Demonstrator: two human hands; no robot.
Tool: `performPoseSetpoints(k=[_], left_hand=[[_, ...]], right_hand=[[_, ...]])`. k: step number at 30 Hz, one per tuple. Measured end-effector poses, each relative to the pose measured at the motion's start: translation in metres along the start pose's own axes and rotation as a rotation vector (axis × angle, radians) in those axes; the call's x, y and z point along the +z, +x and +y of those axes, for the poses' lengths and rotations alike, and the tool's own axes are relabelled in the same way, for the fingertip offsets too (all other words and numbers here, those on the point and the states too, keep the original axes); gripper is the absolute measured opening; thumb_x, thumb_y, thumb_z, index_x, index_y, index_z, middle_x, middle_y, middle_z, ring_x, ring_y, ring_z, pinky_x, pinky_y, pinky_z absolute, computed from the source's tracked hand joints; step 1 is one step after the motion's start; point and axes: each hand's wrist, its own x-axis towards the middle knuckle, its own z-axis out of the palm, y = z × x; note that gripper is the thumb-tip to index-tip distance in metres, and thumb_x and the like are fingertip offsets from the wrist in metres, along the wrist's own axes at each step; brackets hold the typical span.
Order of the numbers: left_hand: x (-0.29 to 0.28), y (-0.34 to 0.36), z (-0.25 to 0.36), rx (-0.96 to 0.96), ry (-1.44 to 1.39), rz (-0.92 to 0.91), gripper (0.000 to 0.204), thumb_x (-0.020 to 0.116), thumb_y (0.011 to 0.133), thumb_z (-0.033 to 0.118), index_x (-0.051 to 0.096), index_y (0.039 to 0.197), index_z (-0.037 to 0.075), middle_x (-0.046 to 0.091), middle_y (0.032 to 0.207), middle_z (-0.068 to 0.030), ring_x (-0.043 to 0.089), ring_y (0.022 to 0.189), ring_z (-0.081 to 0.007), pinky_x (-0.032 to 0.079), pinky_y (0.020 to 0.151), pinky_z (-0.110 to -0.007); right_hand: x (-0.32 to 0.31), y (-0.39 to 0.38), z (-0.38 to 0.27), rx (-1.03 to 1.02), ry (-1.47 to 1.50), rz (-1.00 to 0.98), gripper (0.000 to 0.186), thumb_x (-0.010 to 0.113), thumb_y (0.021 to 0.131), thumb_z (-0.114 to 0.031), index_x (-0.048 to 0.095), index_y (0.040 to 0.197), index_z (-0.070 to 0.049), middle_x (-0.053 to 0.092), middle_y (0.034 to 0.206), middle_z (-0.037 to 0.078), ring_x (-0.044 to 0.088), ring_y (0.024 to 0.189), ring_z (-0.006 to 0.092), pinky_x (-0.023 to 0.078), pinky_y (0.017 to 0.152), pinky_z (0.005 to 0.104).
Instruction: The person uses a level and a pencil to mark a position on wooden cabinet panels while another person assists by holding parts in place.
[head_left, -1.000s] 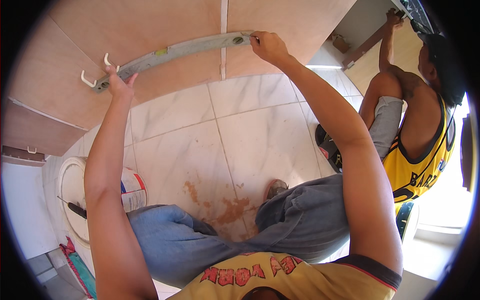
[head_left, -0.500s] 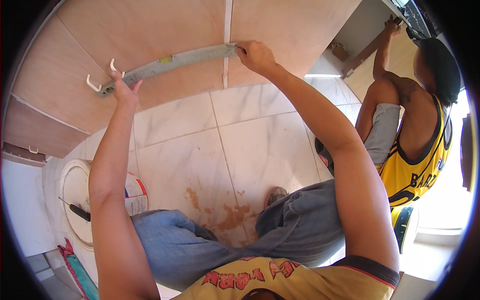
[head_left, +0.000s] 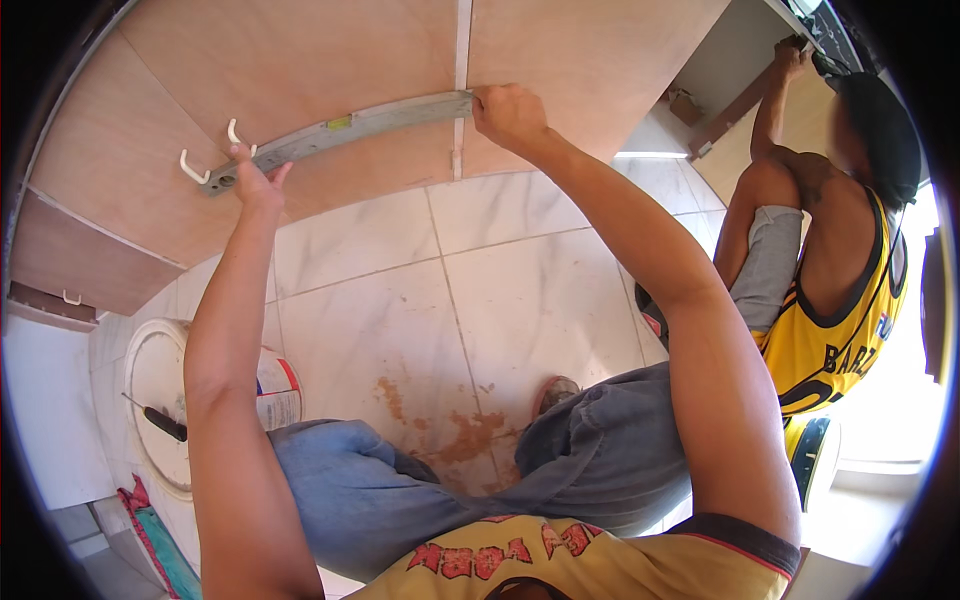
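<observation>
A long grey spirit level with a yellow-green vial lies across the front of the pinkish wooden cabinet doors. Its left end is in my left hand, thumb and fingers apart on either side of the bar. My right hand is closed round the other end, just right of a pale vertical strip between door panels. White curved handles stick out of the doors beside my left hand.
A white bucket with a screwdriver on its lid stands at my left. At the right crouches another person in a yellow jersey, an arm raised to a cabinet. Brown stains mark the tiled floor before my knees.
The whole scene sits slightly farther right and lower in the picture. Both hands keep their hold on the spirit level, which lies in about the same place on the doors.
</observation>
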Motion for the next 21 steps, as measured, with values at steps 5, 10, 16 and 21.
performPoseSetpoints(k=[5,10,16,21], left_hand=[[0.002,-0.002,0.002,-0.027,0.042,0.008,0.071,0.054,0.095,0.060,0.042,0.139,0.005,0.051,0.133,-0.0173,0.053,0.120,-0.0373,0.051,0.098,-0.054],[0.008,-0.007,-0.001,-0.042,0.050,0.023,0.071,0.056,0.094,0.059,0.044,0.136,0.003,0.052,0.131,-0.0187,0.055,0.118,-0.0368,0.055,0.093,-0.053],[0.003,0.000,0.003,-0.041,0.038,0.023,0.071,0.056,0.094,0.060,0.045,0.135,0.003,0.053,0.131,-0.0181,0.056,0.117,-0.0360,0.055,0.093,-0.053],[0.000,-0.001,-0.004,-0.041,0.021,-0.019,0.071,0.057,0.092,0.061,0.046,0.133,0.004,0.053,0.131,-0.0165,0.055,0.118,-0.0359,0.051,0.097,-0.053]], right_hand=[[0.002,0.002,-0.001,-0.015,0.006,0.023,0.018,0.058,0.089,-0.020,0.073,0.087,-0.010,0.069,0.077,0.018,0.067,0.073,0.0377,0.054,0.067,0.0482],[0.002,0.000,0.002,-0.060,-0.034,0.028,0.017,0.058,0.087,-0.018,0.072,0.084,-0.009,0.068,0.076,0.019,0.067,0.072,0.0380,0.054,0.067,0.0479],[-0.008,0.000,-0.007,-0.035,-0.041,0.007,0.018,0.056,0.087,-0.017,0.072,0.085,-0.009,0.068,0.075,0.019,0.067,0.072,0.0379,0.054,0.066,0.0477],[-0.019,-0.006,-0.003,-0.017,-0.010,-0.034,0.015,0.056,0.083,-0.011,0.070,0.086,-0.008,0.070,0.084,0.020,0.068,0.077,0.0402,0.053,0.067,0.0493]])
